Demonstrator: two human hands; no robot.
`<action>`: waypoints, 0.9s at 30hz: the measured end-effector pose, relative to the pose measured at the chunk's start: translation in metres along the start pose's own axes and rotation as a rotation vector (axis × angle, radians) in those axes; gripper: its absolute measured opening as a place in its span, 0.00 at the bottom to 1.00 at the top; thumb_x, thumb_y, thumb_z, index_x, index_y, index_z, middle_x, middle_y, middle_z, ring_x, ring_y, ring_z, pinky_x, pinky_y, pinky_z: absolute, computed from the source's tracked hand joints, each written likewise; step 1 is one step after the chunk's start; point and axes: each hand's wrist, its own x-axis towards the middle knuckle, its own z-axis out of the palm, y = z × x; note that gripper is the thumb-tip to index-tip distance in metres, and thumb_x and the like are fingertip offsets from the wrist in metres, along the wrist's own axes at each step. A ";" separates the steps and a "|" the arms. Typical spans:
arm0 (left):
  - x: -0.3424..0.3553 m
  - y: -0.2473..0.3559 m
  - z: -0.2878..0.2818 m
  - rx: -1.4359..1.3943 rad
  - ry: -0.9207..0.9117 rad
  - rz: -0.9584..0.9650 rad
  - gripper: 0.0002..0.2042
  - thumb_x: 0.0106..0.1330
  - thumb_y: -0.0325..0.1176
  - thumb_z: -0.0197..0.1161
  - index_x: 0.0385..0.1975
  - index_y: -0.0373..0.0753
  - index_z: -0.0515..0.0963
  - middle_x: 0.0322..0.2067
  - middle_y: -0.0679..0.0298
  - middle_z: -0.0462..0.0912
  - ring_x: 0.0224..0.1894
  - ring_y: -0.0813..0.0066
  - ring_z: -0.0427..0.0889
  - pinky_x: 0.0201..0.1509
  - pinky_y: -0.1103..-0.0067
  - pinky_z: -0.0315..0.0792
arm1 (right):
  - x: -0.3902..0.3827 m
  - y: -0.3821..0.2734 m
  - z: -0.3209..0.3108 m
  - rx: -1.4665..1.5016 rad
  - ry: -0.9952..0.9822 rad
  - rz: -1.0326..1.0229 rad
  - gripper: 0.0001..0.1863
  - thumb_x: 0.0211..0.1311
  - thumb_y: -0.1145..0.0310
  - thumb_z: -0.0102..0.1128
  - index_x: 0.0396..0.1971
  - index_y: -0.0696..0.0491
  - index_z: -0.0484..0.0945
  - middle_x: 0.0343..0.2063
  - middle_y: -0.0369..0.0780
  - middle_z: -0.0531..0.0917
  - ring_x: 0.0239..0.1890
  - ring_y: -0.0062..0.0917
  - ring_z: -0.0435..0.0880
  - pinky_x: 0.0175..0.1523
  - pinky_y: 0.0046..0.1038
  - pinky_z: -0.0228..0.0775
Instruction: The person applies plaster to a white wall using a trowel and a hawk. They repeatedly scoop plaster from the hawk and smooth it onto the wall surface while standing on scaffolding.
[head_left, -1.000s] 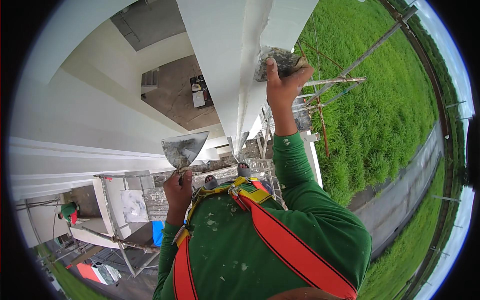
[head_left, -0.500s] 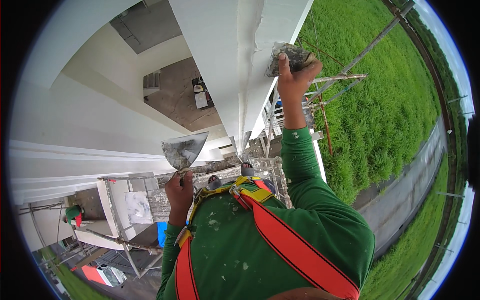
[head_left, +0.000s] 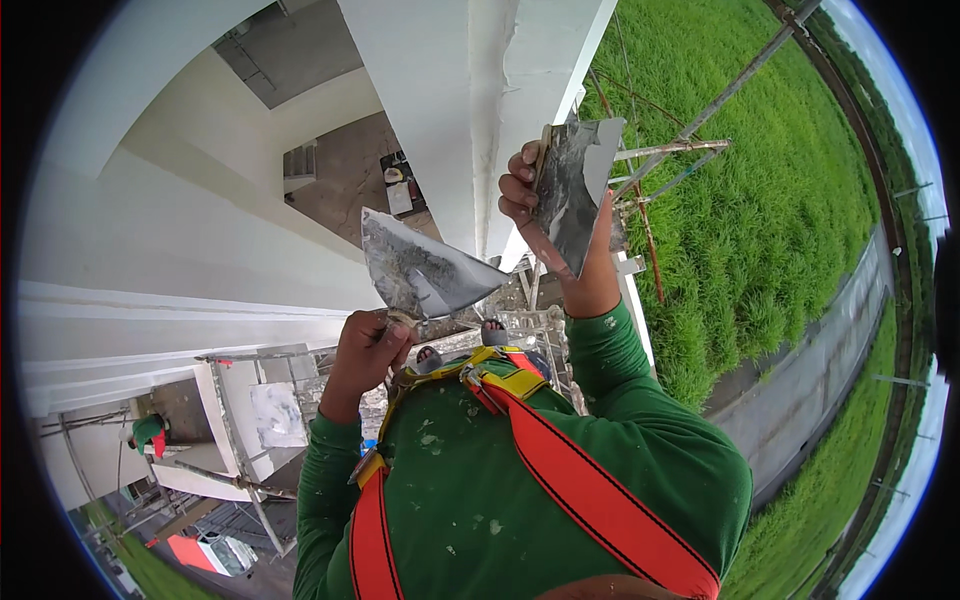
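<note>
Flared scraper (head_left: 425,270), clasped in left hand (head_left: 370,355), blade toward white column (head_left: 425,90); oblong scraper (head_left: 577,190), long axis roughly along column, clasped in right hand (head_left: 520,190), nearer column

Green grass (head_left: 740,250) at right, grey road (head_left: 800,415) beyond; scaffold poles (head_left: 670,149) nearer; co-worker (head_left: 150,431) in green, lower left.

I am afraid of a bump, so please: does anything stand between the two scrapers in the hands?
No other object is visible between the left scraper and the right scraper. Only the right hand itself, at its scraper's left edge, shows on that side.
</note>
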 end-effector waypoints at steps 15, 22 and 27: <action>0.018 0.028 -0.005 0.288 0.239 0.155 0.17 0.75 0.40 0.63 0.27 0.32 0.78 0.13 0.62 0.76 0.13 0.76 0.71 0.21 0.74 0.65 | -0.052 0.028 0.017 -1.005 0.270 -0.243 0.22 0.70 0.63 0.64 0.53 0.59 0.65 0.46 0.40 0.72 0.49 0.23 0.70 0.56 0.30 0.65; 0.012 0.010 0.030 0.921 0.338 0.508 0.12 0.65 0.38 0.70 0.29 0.35 0.80 0.21 0.58 0.78 0.20 0.57 0.78 0.24 0.66 0.71 | -0.062 0.050 0.017 -1.711 0.149 -1.110 0.39 0.44 0.65 0.85 0.45 0.51 0.59 0.41 0.42 0.63 0.38 0.31 0.68 0.43 0.37 0.65; -0.003 -0.002 0.020 1.035 0.298 0.442 0.12 0.65 0.40 0.70 0.32 0.36 0.82 0.23 0.59 0.81 0.21 0.59 0.81 0.25 0.67 0.74 | -0.048 0.024 0.005 -1.797 0.394 -1.270 0.37 0.50 0.69 0.82 0.48 0.50 0.57 0.44 0.40 0.63 0.40 0.28 0.70 0.45 0.34 0.70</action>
